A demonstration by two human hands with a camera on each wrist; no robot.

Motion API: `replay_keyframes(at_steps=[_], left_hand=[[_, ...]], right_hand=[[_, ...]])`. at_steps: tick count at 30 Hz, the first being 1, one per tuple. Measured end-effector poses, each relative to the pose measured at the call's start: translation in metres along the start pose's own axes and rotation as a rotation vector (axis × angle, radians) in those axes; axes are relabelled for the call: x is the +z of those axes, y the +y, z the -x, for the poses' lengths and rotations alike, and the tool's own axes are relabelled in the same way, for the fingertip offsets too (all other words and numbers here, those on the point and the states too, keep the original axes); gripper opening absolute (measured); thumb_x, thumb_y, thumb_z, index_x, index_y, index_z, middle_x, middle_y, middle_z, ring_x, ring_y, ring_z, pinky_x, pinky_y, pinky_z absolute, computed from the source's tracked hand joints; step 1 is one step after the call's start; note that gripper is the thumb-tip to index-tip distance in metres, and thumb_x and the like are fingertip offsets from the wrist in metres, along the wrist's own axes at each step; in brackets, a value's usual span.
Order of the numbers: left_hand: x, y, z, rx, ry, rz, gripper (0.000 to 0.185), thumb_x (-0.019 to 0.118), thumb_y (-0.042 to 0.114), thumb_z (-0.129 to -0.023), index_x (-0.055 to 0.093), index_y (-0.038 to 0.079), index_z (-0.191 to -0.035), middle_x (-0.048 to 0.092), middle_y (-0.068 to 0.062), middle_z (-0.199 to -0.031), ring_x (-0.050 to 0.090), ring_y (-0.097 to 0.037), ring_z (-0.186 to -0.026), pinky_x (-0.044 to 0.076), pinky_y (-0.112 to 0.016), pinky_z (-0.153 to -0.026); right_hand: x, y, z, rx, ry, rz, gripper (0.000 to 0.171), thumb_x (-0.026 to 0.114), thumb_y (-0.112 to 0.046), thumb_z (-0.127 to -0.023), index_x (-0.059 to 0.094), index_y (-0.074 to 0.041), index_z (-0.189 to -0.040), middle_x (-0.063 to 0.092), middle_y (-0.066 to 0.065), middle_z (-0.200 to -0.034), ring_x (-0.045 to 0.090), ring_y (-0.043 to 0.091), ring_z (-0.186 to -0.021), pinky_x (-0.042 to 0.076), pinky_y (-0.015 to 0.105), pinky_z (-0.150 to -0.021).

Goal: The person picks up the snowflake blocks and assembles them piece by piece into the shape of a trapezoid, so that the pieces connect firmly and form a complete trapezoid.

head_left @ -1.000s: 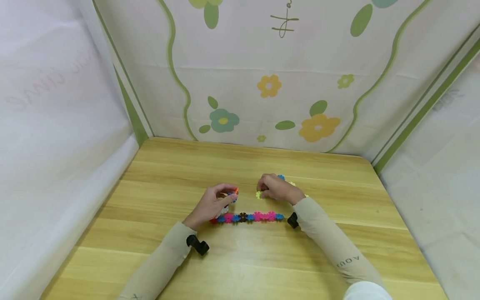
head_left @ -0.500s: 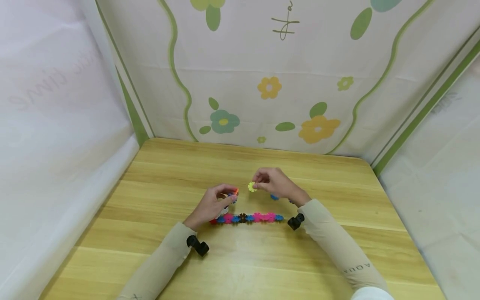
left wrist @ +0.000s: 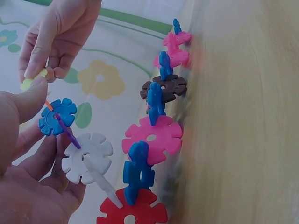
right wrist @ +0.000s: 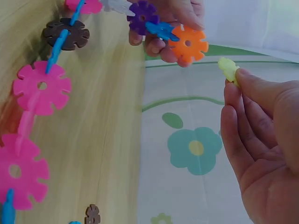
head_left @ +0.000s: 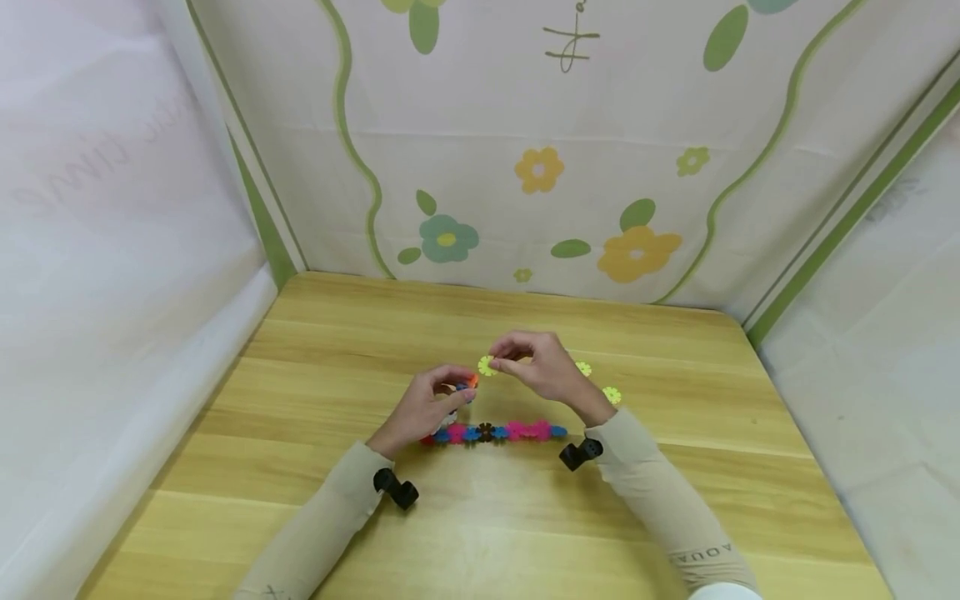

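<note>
A chain of interlocking snowflake discs [head_left: 486, 432] runs across the table, with red, blue, pink and brown pieces. At its left end it bends upward through white [left wrist: 87, 158], purple [right wrist: 143, 17] and blue [left wrist: 57, 116] discs to an orange disc [right wrist: 188, 44]. My left hand [head_left: 422, 408] holds this raised end between thumb and fingers. Between thumb and index finger, my right hand [head_left: 551, 368] pinches a yellow snowflake disc [head_left: 486, 366]. In the right wrist view the yellow disc is close to the orange one, with a gap between them.
Loose yellow discs [head_left: 612, 395] lie on the wooden table [head_left: 480, 533] beyond and beside the right wrist. A small brown disc [right wrist: 92, 214] shows low in the right wrist view. A floral fabric wall [head_left: 480, 167] stands behind the table.
My right hand has picked the yellow disc off the table and carried it left and up, close to the orange disc. The left hand has hardly moved.
</note>
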State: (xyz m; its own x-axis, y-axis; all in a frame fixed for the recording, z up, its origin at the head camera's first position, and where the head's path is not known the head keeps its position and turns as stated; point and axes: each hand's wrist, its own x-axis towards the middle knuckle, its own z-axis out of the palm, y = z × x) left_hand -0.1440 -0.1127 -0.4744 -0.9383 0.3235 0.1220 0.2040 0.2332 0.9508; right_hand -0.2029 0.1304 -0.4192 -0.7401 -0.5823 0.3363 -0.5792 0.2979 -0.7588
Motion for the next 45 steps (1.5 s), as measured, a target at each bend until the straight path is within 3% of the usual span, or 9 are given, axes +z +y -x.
replay_keyframes(at_steps=[7, 15, 21, 27, 32, 39, 45], left_hand=[[0.001, 0.002, -0.001, 0.005, 0.0, 0.0, 0.032, 0.069, 0.025, -0.105, 0.069, 0.007, -0.131, 0.073, -0.012, -0.123, 0.068, -0.031, -0.111, 0.052, -0.046, -0.102], [0.002, 0.002, -0.001, -0.008, -0.011, 0.018, 0.032, 0.07, 0.027, -0.104, 0.068, 0.009, -0.131, 0.073, -0.012, -0.122, 0.068, -0.035, -0.109, 0.053, -0.051, -0.099], [0.003, 0.003, -0.001, -0.004, 0.002, 0.012, 0.033, 0.07, 0.028, -0.104, 0.069, 0.008, -0.13, 0.073, -0.013, -0.122, 0.069, -0.029, -0.108, 0.055, -0.05, -0.099], [0.006, 0.0, 0.0, 0.103, 0.094, -0.067, 0.028, 0.072, 0.021, -0.101, 0.073, 0.005, -0.124, 0.077, -0.014, -0.115, 0.072, -0.025, -0.102, 0.057, -0.053, -0.098], [0.008, -0.003, 0.0, 0.178, 0.149, -0.119, 0.024, 0.073, 0.015, -0.099, 0.075, 0.004, -0.12, 0.079, -0.011, -0.112, 0.072, -0.024, -0.103, 0.058, -0.052, -0.096], [0.01, -0.001, 0.002, 0.143, 0.13, -0.102, 0.027, 0.07, 0.016, -0.101, 0.074, 0.002, -0.124, 0.077, -0.012, -0.118, 0.074, -0.026, -0.107, 0.06, -0.05, -0.098], [0.011, 0.004, 0.003, 0.097, 0.16, -0.034, 0.03, 0.069, 0.017, -0.102, 0.073, 0.002, -0.127, 0.077, -0.014, -0.12, 0.073, -0.031, -0.112, 0.057, -0.055, -0.103]], right_hand=[[0.003, 0.0, 0.0, -0.022, -0.032, 0.014, 0.007, 0.075, -0.017, -0.099, 0.079, -0.012, -0.104, 0.08, 0.003, -0.095, 0.076, 0.029, -0.084, 0.063, 0.04, -0.078], [0.004, -0.003, 0.001, -0.03, -0.022, 0.05, 0.006, 0.076, -0.015, -0.099, 0.078, -0.013, -0.104, 0.08, 0.0, -0.096, 0.074, 0.01, -0.084, 0.063, 0.032, -0.079], [0.011, -0.004, 0.001, -0.036, -0.005, 0.015, 0.005, 0.076, -0.013, -0.098, 0.079, -0.012, -0.102, 0.079, 0.002, -0.095, 0.074, 0.011, -0.082, 0.063, 0.031, -0.077], [0.023, -0.005, 0.002, -0.047, 0.089, 0.005, 0.003, 0.078, -0.011, -0.097, 0.079, -0.01, -0.099, 0.08, 0.004, -0.091, 0.076, 0.017, -0.079, 0.064, 0.035, -0.075], [0.026, -0.007, 0.002, -0.023, 0.107, 0.003, 0.005, 0.078, -0.013, -0.096, 0.08, -0.009, -0.098, 0.079, 0.004, -0.091, 0.075, 0.015, -0.079, 0.064, 0.037, -0.074], [0.02, -0.006, 0.004, -0.04, 0.065, 0.009, 0.003, 0.078, -0.01, -0.096, 0.079, -0.01, -0.098, 0.079, 0.002, -0.088, 0.074, 0.014, -0.078, 0.063, 0.03, -0.073], [0.022, -0.006, 0.004, -0.071, 0.107, -0.002, 0.005, 0.078, -0.008, -0.095, 0.079, -0.012, -0.098, 0.079, 0.003, -0.089, 0.076, 0.024, -0.078, 0.063, 0.031, -0.072]])
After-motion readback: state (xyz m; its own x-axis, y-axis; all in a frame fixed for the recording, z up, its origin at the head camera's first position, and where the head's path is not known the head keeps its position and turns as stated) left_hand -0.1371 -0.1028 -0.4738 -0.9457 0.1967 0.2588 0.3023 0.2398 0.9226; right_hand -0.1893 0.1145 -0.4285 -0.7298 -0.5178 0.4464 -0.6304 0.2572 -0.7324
